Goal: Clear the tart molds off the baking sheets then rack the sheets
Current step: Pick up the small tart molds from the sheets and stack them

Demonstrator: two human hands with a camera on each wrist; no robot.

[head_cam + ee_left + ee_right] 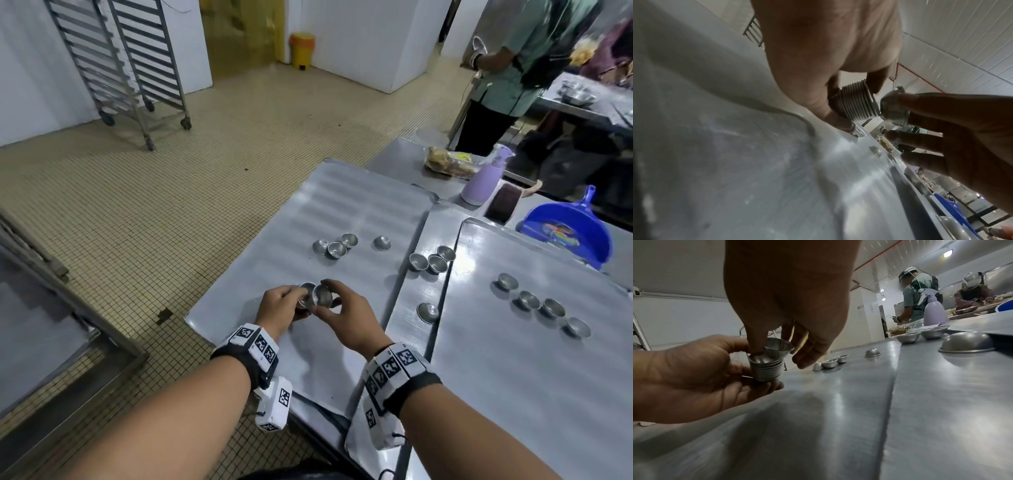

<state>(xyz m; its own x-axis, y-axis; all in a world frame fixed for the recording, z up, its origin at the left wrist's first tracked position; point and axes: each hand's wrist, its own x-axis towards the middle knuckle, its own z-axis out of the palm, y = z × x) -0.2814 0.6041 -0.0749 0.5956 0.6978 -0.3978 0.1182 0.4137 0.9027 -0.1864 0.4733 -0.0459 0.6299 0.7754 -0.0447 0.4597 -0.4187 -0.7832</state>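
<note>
My left hand [296, 303] grips a stack of nested metal tart molds [306, 297] just above the left baking sheet [308, 205]. The right hand [329, 298] pinches a single mold [323, 295], tilted against the stack's top. In the right wrist view the single mold [779, 347] leans on the stack [765, 369]. Loose molds lie on the sheets: three together [334, 246], one upside down [382, 243], three more [432, 262], one alone [428, 311], and a row [541, 305] on the right sheet [513, 377].
An empty wheeled sheet rack [116, 68] stands across the tiled floor at the far left. A purple spray bottle [483, 181], a blue dustpan [568, 233] and bagged food [448, 161] sit beyond the sheets. A person in green [507, 68] stands at the far table end.
</note>
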